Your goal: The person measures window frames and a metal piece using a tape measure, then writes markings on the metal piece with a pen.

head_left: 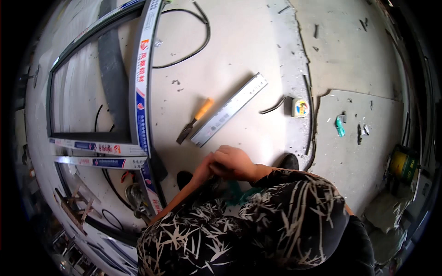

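Note:
My right hand (235, 162) and my left hand (203, 170) are brought together in front of my knees. Both have their fingers curled inward, and whatever may lie between them is hidden in shadow. Just beyond them on the floor rests a long, narrow, silver-white bar (230, 110), slanting up to the right. Beside its left edge lies a tool with an orange handle (204, 108) and a dark flat metal head. A white and yellow tape measure (300, 107) sits farther right, apart from my hands.
Large dark window frames (142, 78) with printed protective film stand on my left. Black rubber strips (208, 34) curl over the floor. At right are a torn board (363, 103), a crumpled green wrapper (340, 125) and a green-yellow can (402, 166). Small scraps lie scattered.

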Demonstrator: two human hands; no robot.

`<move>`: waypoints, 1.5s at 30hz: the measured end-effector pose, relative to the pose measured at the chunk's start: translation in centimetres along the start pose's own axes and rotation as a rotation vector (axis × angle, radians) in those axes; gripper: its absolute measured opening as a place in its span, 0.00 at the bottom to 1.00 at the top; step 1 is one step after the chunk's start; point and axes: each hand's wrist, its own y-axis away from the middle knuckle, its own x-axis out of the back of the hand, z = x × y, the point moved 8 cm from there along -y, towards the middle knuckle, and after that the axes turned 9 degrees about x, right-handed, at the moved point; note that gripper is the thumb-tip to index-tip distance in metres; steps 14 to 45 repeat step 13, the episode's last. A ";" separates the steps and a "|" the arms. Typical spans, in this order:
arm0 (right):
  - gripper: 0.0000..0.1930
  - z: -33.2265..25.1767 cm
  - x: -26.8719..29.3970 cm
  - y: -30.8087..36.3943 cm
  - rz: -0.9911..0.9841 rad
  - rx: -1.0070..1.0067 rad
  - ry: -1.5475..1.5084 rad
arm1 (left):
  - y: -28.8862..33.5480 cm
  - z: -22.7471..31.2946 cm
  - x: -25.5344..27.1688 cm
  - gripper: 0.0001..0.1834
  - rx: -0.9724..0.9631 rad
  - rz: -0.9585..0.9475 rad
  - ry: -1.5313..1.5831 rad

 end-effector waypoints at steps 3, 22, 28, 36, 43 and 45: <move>0.04 0.0 3.9 0.1 0.157 0.109 0.065 | 1.8 4.5 -6.3 0.40 0.234 -0.417 0.344; 0.45 8.9 23.5 11.3 0.010 -0.559 1.122 | 12.8 -0.1 5.1 0.38 0.294 0.369 -0.621; 0.45 8.9 23.5 11.3 0.010 -0.559 1.122 | 12.8 -0.1 5.1 0.38 0.294 0.369 -0.621; 0.45 8.9 23.5 11.3 0.010 -0.559 1.122 | 12.8 -0.1 5.1 0.38 0.294 0.369 -0.621; 0.45 8.9 23.5 11.3 0.010 -0.559 1.122 | 12.8 -0.1 5.1 0.38 0.294 0.369 -0.621; 0.45 8.9 23.5 11.3 0.010 -0.559 1.122 | 12.8 -0.1 5.1 0.38 0.294 0.369 -0.621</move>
